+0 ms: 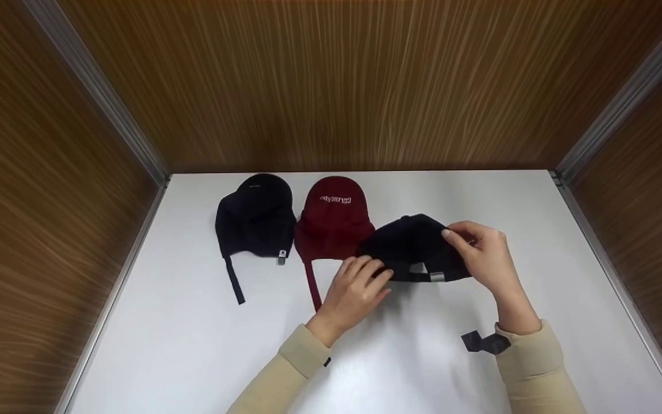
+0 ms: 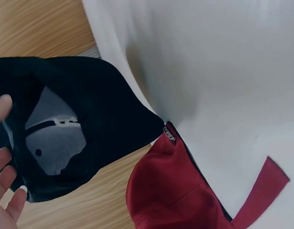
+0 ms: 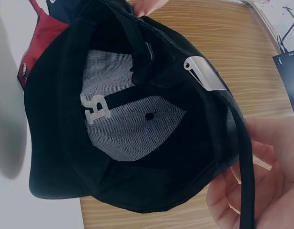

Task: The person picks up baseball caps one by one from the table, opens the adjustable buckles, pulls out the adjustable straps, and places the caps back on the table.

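Both hands hold a black cap (image 1: 414,244) above the white table, its hollow side turned toward the body. My right hand (image 1: 483,253) pinches the cap's edge at the right, thumb on the near side. At the opposite end, the fingers of my left hand (image 1: 357,290) grip the lower edge. Inside the cap, a pale mesh lining (image 3: 132,129) and a metal buckle (image 3: 204,74) show in the right wrist view. A loose black strap (image 3: 247,186) hangs beside the right palm. Left of the held cap lies a red cap (image 1: 334,230), partly overlapped by it in the head view.
A dark navy cap (image 1: 256,221) lies left of the red one, its strap pointing toward the near edge. The white tabletop (image 1: 193,351) is bounded by wood-grain panels (image 1: 331,86) at the back and both sides. Metal rails run along the sides.
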The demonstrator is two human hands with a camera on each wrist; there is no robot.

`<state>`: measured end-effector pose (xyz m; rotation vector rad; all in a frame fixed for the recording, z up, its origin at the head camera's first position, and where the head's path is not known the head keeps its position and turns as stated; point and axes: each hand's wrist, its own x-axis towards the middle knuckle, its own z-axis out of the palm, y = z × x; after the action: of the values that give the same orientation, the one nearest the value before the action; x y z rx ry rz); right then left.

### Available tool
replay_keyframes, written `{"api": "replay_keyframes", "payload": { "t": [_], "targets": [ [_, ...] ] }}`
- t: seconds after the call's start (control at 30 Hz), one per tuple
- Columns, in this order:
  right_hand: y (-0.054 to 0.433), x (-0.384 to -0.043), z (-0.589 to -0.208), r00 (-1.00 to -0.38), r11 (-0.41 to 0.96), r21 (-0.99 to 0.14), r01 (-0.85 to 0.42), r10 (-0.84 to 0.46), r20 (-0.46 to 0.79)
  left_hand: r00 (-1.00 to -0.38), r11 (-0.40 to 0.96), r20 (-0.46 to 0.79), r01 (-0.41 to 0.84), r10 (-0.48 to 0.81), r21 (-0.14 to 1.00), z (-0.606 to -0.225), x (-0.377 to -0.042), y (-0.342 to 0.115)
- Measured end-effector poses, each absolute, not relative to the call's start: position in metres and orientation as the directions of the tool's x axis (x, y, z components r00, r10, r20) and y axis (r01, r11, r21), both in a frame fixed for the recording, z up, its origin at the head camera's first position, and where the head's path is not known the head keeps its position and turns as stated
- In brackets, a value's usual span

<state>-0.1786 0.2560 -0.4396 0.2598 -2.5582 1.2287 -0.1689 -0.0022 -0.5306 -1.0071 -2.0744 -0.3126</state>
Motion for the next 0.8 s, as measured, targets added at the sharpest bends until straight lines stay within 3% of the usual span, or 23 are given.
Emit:
{"api": "replay_keyframes", "payload": {
  "t": [0.17,0.33,0.47,0.7,0.8],
  "targets": [
    [0.255,-0.179,-0.439,-0.945,0.608,-0.741,-0.285,-0.049,0.323,-0.33,0.678,0.751,0.705,0.572,-0.207,-0.53,-0.174,-0.001],
    [0.257,-0.179,-0.439,-0.945,0.61,-0.74,-0.284,-0.049,0.322,-0.323,0.673,0.771,0.718,0.549,-0.179,-0.525,-0.178,-0.003],
    [0.26,-0.178,-0.44,-0.948,0.609,-0.742,-0.28,-0.051,0.315,-0.328,0.661,0.812,0.744,0.482,-0.093,-0.516,-0.181,-0.003],
    [0.267,-0.177,-0.442,-0.943,0.604,-0.74,-0.297,-0.062,0.328,-0.506,0.585,0.79,0.775,0.347,0.239,-0.487,-0.177,-0.002],
    [0.271,-0.176,-0.443,-0.942,0.581,-0.754,-0.306,-0.068,0.33,-0.561,0.564,0.765,0.76,0.316,0.324,-0.475,-0.176,-0.002]
  ]
}}
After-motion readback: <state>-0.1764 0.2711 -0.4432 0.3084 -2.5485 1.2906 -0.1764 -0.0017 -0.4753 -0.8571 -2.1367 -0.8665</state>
